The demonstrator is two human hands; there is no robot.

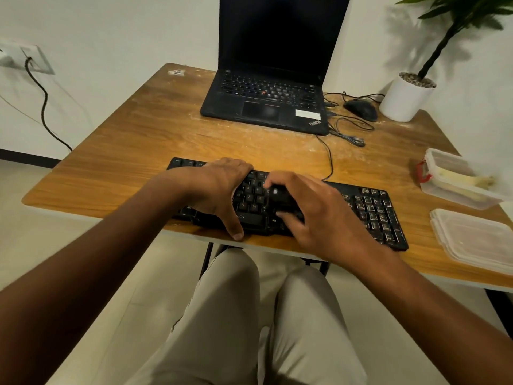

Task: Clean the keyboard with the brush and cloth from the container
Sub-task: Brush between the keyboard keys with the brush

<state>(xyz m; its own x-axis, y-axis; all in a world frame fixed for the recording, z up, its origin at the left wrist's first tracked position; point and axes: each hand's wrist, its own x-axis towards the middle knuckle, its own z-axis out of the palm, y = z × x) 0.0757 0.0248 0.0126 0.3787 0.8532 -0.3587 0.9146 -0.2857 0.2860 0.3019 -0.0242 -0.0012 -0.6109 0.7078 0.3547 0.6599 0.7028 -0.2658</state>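
Both forearms reached forward, bare. Left hand (215, 187) lay palm down, fingers curled over the far edge, thumb stretched toward the near edge. Right hand (313, 207) was palm down, wrist raised, fingers bent around a small dark object; its identity was unclear through blur.

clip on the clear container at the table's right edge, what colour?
Red, seen in the head view: the latch clip on the left end of the clear plastic container.

Black keyboard (372, 209); wood-grain brown table (155, 129); black laptop (266, 107); white pot (405, 98); beige trousers (230, 315).
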